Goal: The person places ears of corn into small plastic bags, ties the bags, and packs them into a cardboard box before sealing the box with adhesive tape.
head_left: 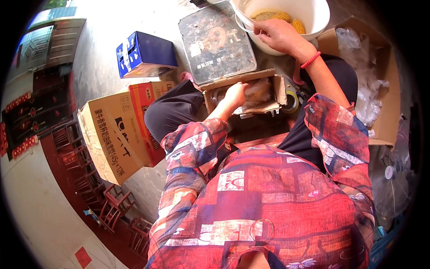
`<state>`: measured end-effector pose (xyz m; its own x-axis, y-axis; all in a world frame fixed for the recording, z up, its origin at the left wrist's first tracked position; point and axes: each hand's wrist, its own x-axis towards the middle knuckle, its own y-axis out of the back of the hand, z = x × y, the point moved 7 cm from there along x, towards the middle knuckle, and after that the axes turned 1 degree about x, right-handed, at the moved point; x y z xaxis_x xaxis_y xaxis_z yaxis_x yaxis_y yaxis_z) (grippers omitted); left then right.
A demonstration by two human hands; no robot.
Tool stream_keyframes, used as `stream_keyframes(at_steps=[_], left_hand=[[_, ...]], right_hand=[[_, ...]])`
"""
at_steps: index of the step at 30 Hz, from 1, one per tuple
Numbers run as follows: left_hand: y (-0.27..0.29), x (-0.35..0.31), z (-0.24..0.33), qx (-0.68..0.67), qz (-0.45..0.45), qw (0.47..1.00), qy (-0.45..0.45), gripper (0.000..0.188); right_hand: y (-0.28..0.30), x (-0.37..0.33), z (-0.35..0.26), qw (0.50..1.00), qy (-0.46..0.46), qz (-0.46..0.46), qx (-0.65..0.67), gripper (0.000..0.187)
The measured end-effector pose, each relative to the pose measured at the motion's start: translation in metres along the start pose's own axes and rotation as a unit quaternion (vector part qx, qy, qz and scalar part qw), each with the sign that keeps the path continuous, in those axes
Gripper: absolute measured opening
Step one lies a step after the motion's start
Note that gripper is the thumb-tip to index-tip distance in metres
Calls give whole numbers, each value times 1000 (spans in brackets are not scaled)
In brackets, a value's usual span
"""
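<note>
My left hand [234,96] reaches into a small open cardboard box [280,92] between my knees. Its fingers are curled among clear plastic wrapping [260,92] with something yellowish in it; what they grip is hidden. My right hand [282,36], with a red bracelet [311,60] on the wrist, bends its fingers closed at the near left rim of a white bucket [317,18]. Yellow corn cobs [297,26] lie inside the bucket, some of them in liquid or shade.
A worn dark flat metal lid or case [217,42] lies beyond the small box. Left of it stand a blue carton [148,54] and a brown-and-red carton [118,134]. At right, a large open carton [387,98] holds clear plastic bags [365,85]; a fan [389,172] stands nearer me.
</note>
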<state>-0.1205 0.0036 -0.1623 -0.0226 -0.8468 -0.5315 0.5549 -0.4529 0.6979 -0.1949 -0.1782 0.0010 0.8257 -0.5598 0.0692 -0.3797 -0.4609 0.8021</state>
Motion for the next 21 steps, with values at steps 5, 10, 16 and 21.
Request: stream_keyframes(at_steps=[5,10,16,21], left_hand=[[-18,0,7,-84,-7,995,-55,55],[-79,3,9,-46,-129,984,-118,41],[-53,-8,-3,247,-92,964,-33,33],[-93,8,-51,112,-169,979,1,27]], right_hand=[[-3,3,-4,1000,18,2,0,12],[-5,2,-4,998,50,1,-23,11],[-13,2,-2,999,43,-24,-19,11],[-15,4,-3,999,47,-20,-16,10]])
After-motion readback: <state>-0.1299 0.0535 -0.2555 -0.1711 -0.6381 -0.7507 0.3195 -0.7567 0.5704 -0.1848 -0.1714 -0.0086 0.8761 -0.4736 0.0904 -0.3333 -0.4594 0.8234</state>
